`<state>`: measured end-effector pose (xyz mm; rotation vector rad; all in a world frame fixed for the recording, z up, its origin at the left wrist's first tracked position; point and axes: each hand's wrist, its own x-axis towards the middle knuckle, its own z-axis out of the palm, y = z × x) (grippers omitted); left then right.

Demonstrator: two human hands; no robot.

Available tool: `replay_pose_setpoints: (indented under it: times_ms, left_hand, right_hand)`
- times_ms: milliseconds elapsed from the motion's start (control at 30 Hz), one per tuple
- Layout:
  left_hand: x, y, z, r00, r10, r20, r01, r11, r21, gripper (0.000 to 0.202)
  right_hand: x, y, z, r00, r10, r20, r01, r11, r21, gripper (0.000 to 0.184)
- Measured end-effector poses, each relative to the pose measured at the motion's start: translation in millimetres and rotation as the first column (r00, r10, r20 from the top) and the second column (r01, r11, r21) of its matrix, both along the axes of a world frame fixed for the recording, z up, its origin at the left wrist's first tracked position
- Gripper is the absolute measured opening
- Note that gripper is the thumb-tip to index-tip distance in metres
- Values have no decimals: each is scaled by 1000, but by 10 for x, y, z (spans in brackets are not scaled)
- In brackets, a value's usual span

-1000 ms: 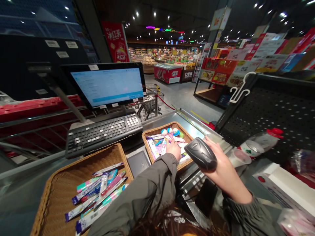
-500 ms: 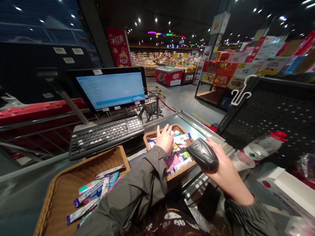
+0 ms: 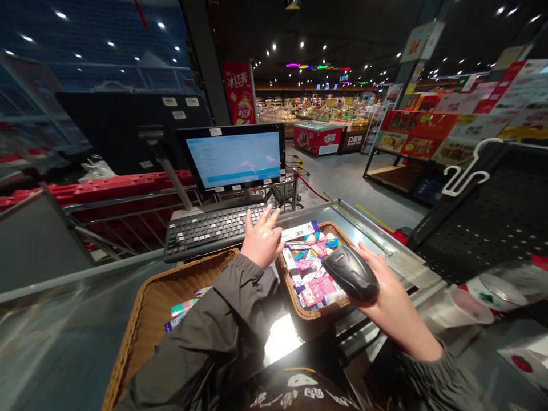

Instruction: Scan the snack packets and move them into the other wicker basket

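Right hand (image 3: 396,299) keeps black scanner (image 3: 350,273) in closed fingers (image 3: 368,251), ready in grip; left hand (image 3: 262,241) open, fingers (image 3: 266,220) wide, near keyboard (image 3: 209,231) and basket (image 3: 287,285) w/ small goods.

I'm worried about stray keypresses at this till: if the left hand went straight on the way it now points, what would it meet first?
Probably the black keyboard: the left hand points at its right end. Depth is hard to judge from this view, so the fingers may be just above the keys.

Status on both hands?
Left hand open, empty, beside keyboard. Right hand holding barcode scanner over wicker basket of packaged goods. Nothing between scanner and basket.
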<state>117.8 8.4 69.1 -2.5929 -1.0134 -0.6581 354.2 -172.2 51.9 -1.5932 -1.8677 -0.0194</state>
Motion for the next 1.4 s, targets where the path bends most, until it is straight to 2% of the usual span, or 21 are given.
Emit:
replay_pose_setpoints:
  times_ms: [233, 433, 633, 800, 967, 1400]
  left_hand:
    - [-484, -13, 98, 995, 100, 26, -101, 993, 53, 8]
    - [-778, -109, 119, 988, 151, 29, -152, 986, 65, 10]
    - [-992, -162, 104, 984, 177, 21, -178, 980, 83, 10]
    - [-1103, -201, 100, 982, 187, 21, -188, 980, 73, 12]
    - [-1165, -244, 111, 982, 187, 20, -188, 980, 66, 17]
    - [-1233, -284, 114, 977, 212, 10, -212, 976, 57, 18]
  right_hand:
    - [-243, 127, 27, 998, 70, -7, -70, 998, -5, 53]
    - [-474, 207, 37, 987, 155, 43, -155, 988, 9, 45]
    - [-678, 256, 47, 973, 217, 77, -219, 976, 15, 59]
    - [-781, 260, 52, 974, 210, 84, -212, 977, 13, 68]
    - [-838, 241, 63, 969, 235, 83, -238, 971, 34, 61]
    - [-901, 192, 62, 968, 241, 74, -243, 970, 21, 62]
